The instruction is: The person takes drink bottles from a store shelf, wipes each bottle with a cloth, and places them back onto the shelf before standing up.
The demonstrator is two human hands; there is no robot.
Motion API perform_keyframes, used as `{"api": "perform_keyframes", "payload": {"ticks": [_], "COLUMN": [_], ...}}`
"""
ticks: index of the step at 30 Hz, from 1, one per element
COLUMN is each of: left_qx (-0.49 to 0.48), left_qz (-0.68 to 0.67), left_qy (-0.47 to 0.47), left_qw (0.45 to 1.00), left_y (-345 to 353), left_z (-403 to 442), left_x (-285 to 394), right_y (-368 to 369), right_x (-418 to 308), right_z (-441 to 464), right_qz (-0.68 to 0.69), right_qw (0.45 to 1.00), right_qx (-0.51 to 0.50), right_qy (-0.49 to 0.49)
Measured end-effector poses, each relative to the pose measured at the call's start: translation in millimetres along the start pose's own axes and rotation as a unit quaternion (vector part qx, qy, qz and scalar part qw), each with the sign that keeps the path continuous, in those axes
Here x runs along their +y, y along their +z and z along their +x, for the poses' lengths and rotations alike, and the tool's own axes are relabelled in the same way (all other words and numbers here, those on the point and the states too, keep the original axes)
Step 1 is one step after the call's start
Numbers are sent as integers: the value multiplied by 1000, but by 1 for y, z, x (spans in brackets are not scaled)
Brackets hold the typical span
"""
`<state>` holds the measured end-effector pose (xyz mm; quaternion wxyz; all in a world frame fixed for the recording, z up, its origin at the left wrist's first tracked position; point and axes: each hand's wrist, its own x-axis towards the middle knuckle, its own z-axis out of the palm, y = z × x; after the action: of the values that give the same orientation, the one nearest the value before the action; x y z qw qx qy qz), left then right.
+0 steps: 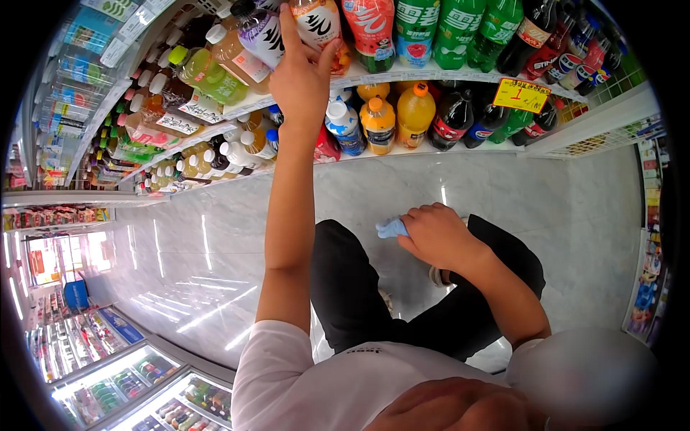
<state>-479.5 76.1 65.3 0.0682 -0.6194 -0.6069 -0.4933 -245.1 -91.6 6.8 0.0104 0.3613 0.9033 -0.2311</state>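
Note:
My left hand (305, 72) reaches up to the shelf, its index finger and thumb on either side of a drink bottle (316, 25) with a white and orange label. The other fingers are mostly hidden. Close on the left stands a bottle with a purple and white label (260, 36); to the right is a red-pink bottle (370, 32). Over my bent knees, my right hand (440, 233) is closed around a light blue cloth (392, 228), with one end sticking out past the fingers.
Green soda bottles (456, 32) and dark cola bottles (530, 32) fill the upper shelf's right side. Orange drinks (415, 118) stand below, near a yellow price sign (519, 95). Grey tiled floor (194, 237) lies beneath me. Lit drink coolers (122, 381) are at lower left.

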Motion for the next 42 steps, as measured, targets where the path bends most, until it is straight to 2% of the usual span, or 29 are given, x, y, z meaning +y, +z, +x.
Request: {"api": "perform_keyframes", "payload": {"ticks": [4,7,8,11,12,16,19,23,30,32,42], "left_qx": [-56,-47,-94,-85,-19,126,190,157,148,153,219], "left_qz": [-28,-32,-31,-41,-54,-24,43,-1,80,71,14], "left_qy": [-51,-24,-87,-44,-2,-36,50,8,-61,-83,-50], "left_qw": [997,998,991,995,998,991,980,987,984,982,974], "left_y": [-3,-5,-12,-8,-5,-6,-9,-5,-6,-3,7], "left_z": [4,3,5,-9,-14,-22,-15,-12,-13,-12,-19], "left_x": [3,0,8,-17,-22,-40,-56,-63,-56,-58,-59], "right_y": [0,-2,-4,-4,-3,-1,-2,-2,1,-4,-6], "right_x": [0,-1,-3,-3,-3,-3,-3,-5,-7,-9,-7], "right_z": [-1,-1,-1,0,0,-1,-2,-2,-4,-4,-4], "right_qz": [-3,-10,-9,-8,-7,-12,-11,-9,-2,1,14], "right_qw": [1000,999,999,999,999,999,999,999,998,1000,1000], "right_qx": [13,32,31,31,31,33,30,33,43,9,0], "right_qy": [-9,-23,-25,-30,-30,-34,-35,-37,-45,-29,-25]}}
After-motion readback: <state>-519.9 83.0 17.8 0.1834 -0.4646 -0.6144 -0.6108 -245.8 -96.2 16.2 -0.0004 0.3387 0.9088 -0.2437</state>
